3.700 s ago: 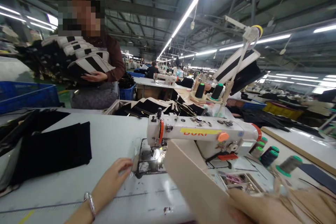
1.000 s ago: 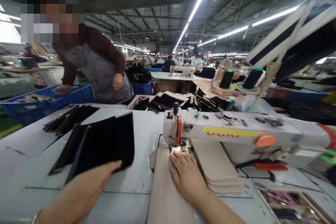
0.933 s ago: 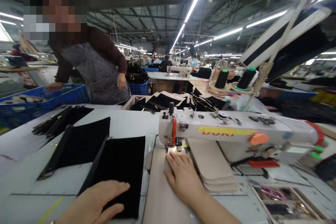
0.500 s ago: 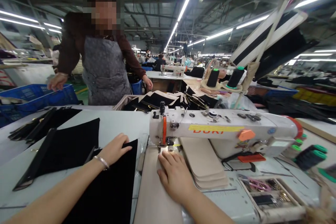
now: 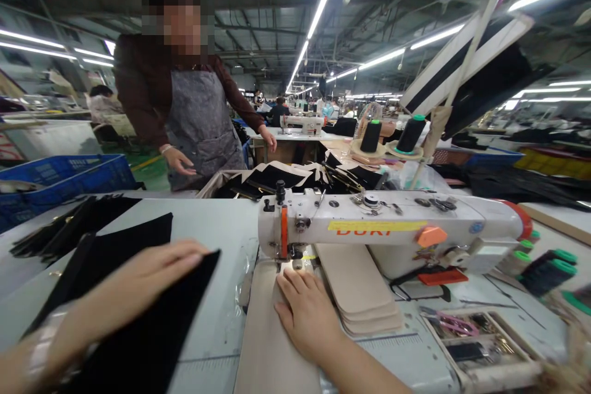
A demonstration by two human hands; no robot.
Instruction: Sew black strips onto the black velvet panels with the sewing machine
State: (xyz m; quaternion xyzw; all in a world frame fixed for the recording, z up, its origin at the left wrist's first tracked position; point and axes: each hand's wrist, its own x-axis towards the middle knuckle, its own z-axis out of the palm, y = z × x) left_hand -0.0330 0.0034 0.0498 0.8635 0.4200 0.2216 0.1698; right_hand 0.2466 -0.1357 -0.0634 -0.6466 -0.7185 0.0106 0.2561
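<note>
My left hand [image 5: 159,268] is closed on the top edge of a black fabric panel [image 5: 152,332], blurred by movement and slanting across the table's left side. A second black panel [image 5: 138,234] with a dark strip along one side lies beneath and behind it. My right hand [image 5: 308,314] lies flat, fingers stretched, on a beige panel [image 5: 272,332] just in front of the sewing machine's needle area. The white sewing machine [image 5: 392,221] stands over that panel's far end. To the right of this hand, a stack of beige pieces [image 5: 364,289] lies partly under the machine arm.
An open box [image 5: 480,338] of small tools and metal parts sits at right, near black thread cones [image 5: 549,271]. Behind the machine is a bin of black and beige pieces [image 5: 295,177]. A person in a grey apron [image 5: 203,117] stands across the table beside a blue crate [image 5: 69,178].
My left hand has moved left with the black panel, away from the machine. My right hand stays on the beige panel. The person across has shifted slightly right and lowered one hand.
</note>
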